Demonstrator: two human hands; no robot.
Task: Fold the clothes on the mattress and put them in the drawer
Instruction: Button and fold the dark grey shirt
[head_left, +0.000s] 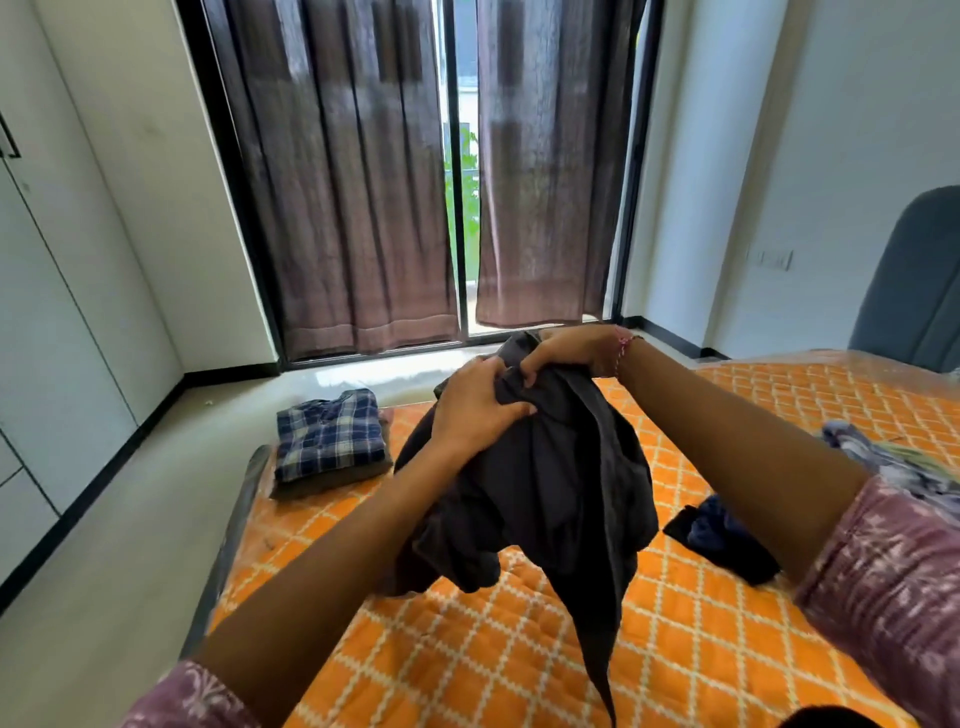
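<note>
Charcoal-grey cloth, a dark garment (540, 467) of some thin woven stuff, hangs bunched above the orange quilted mattress (467, 649), gripped at its top edge by both hands. The left hand (475, 410) has its fingers curled into a fold of the fabric, and the right hand (566, 351) pinches the cloth just beside it, thumb and fingers closed on the edge. Whether it is a shirt or trousers cannot be told; one long strip trails down almost to the quilt. A folded blue plaid shirt (330, 441) sits on top of another folded piece at the mattress's far left corner, and a dark blue crumpled garment (722, 535) lies to the right, with more patterned clothes (883, 462) near the right sleeve. No drawer is in view. The likely trouble is that the hands hold the garment too close together, so it may stay twisted and fold crooked when laid down. The trailing strip could also drag across the quilt and catch the loose blue piece, or a careless spread could knock the neat stack.
</note>
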